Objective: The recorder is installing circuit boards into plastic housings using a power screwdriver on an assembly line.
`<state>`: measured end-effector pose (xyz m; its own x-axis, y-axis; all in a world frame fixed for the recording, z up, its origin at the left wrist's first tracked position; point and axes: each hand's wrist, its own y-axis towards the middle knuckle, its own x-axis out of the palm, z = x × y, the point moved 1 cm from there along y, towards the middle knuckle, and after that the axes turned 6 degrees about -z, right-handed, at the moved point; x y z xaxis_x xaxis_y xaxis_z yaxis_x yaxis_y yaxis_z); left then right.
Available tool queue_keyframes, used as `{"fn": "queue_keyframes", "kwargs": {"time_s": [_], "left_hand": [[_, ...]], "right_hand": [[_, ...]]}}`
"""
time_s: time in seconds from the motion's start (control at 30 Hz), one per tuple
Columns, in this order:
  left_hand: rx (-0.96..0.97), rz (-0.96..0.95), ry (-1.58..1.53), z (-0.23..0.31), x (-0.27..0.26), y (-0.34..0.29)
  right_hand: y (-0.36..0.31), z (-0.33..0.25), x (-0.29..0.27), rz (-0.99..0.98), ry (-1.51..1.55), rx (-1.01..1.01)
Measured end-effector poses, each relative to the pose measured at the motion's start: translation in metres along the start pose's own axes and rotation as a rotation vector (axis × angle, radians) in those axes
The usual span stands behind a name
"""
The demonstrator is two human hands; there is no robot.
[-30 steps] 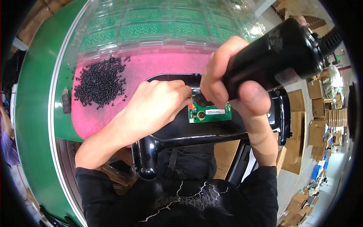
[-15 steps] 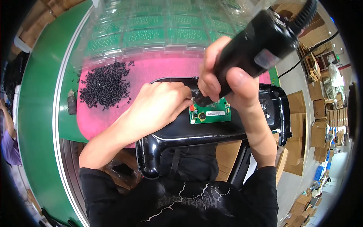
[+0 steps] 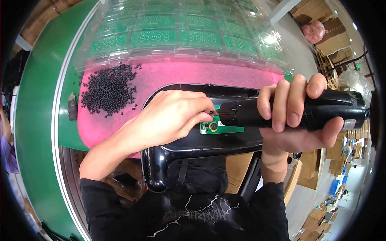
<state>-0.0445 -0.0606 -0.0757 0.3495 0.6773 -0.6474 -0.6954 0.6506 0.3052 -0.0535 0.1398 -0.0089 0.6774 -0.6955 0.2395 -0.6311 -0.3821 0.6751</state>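
My right hand is wrapped round a black electric screwdriver, which lies nearly level with its tip toward the left. At that tip, my left hand is closed in a pinch; whatever sits between thumb and fingers is too small to make out. Beneath both hands a green circuit board rests inside a glossy black plastic housing. The fingers and the tool cover the board's upper part. To the left, a heap of small black screws lies on a pink mat.
Clear plastic trays with green boards stand beyond the mat. A dark stubby object lies left of the screws. Below the housing are a black bag and cardboard. Cardboard boxes stand at the right.
The screwdriver has swung from a steep tilt over the board to nearly level, its body moving right and down. My left fingers have come to its tip, slightly right of before.
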Motion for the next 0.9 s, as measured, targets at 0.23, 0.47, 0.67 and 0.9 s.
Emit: {"fn": "queue_keyframes", "kwargs": {"time_s": [0.23,0.47,0.67,0.9], "left_hand": [[0.078,0.059,0.068,-0.001,-0.002,-0.001],[0.141,0.041,0.094,0.004,-0.002,0.000],[0.078,0.167,0.212,0.002,-0.002,0.000],[-0.091,0.183,0.168,0.004,-0.005,0.003]], "right_hand": [[-0.005,0.000,-0.002,-0.119,-0.037,0.023],[-0.015,-0.007,0.011,-0.067,-0.081,0.093],[-0.020,-0.011,0.021,0.036,-0.225,0.203],[-0.027,-0.002,0.017,0.048,-0.171,0.286]]}}
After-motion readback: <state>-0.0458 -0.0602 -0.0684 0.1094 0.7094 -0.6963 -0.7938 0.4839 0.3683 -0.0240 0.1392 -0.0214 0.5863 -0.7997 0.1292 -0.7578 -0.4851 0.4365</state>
